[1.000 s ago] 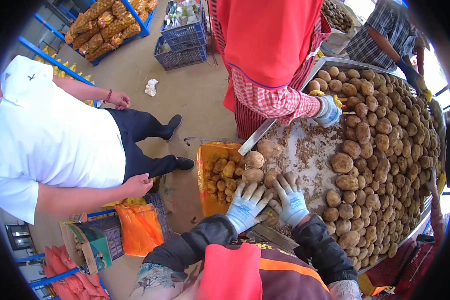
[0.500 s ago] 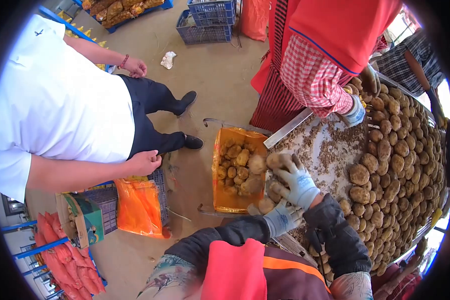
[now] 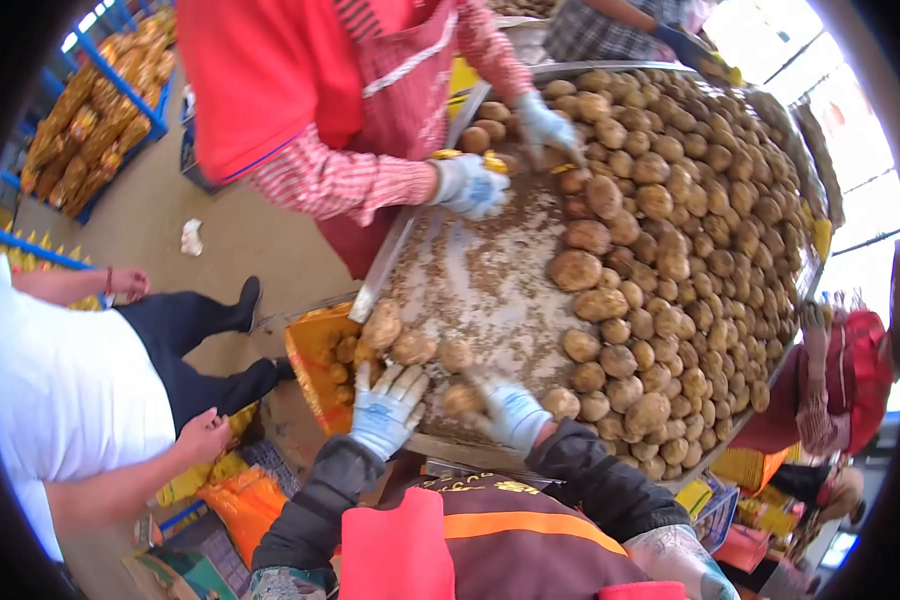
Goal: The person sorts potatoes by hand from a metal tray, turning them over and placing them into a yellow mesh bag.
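My left hand (image 3: 385, 408), in a pale blue work glove, lies with fingers spread at the table's near left corner. Just beyond its fingertips are two potatoes (image 3: 414, 347) at the chute-like end of the metal sorting table (image 3: 455, 255). My right hand (image 3: 517, 414), gloved alike and slightly blurred, has its fingers stretched out beside a single potato (image 3: 460, 401), seemingly touching it. Another potato (image 3: 456, 355) lies between the hands. Below the table's left end hangs an open orange bag (image 3: 315, 365), partly filled with potatoes.
A thick bed of potatoes (image 3: 685, 270) covers the table's right side. Across from me, a co-worker's gloved hands (image 3: 473, 186) work at the table. A person in a white shirt (image 3: 80, 370) stands at the left, near plastic crates and another orange bag (image 3: 250, 505).
My view has turned right toward the table. My hands have moved away from the bag's mouth back over the tabletop, and apart from each other. Several potatoes now lie near the table's left end.
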`<state>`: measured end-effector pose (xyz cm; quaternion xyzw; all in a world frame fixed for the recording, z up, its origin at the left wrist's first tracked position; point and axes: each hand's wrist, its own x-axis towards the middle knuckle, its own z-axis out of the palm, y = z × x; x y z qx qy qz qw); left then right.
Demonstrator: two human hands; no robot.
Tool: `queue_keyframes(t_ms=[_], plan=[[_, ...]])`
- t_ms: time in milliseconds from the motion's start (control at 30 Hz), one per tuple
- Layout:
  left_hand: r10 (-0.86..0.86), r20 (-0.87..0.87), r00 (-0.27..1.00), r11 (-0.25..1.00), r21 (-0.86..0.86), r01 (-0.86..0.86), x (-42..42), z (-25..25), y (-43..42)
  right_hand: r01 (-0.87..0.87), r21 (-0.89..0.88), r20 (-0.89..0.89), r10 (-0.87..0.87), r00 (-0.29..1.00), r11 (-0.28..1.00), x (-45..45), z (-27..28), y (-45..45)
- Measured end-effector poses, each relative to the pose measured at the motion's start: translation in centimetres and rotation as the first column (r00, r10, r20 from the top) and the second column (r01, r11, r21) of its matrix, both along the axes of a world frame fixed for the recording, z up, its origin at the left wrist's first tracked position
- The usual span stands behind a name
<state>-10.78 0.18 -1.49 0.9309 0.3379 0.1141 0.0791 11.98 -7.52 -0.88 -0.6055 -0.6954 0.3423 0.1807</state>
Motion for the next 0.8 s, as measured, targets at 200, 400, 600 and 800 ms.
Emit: queue_keyframes(t_ms=[200,400,600,800], plan=[[0.057,0.185,0.981,0.998,0.001,-0.058,1.7,1.7,-0.6,0.201,0.381,0.353,-0.343,0.870,0.902,6.8,7.5,-2.9],[-0.154,0.107,0.982,0.981,-0.100,0.165,6.9,1.8,-3.2,0.865,0.162,0.586,-0.752,0.303,0.474,22.6,5.7,-11.0],[-0.218,-0.077,0.973,0.961,-0.188,0.200,9.7,1.7,-3.6,0.875,0.065,0.300,-0.846,0.441,0.479,17.1,2.9,-7.7],[-0.249,-0.119,0.961,0.964,-0.129,0.233,9.6,1.8,-3.6,0.749,0.104,0.250,-0.746,0.617,0.655,12.5,3.6,-6.0]])
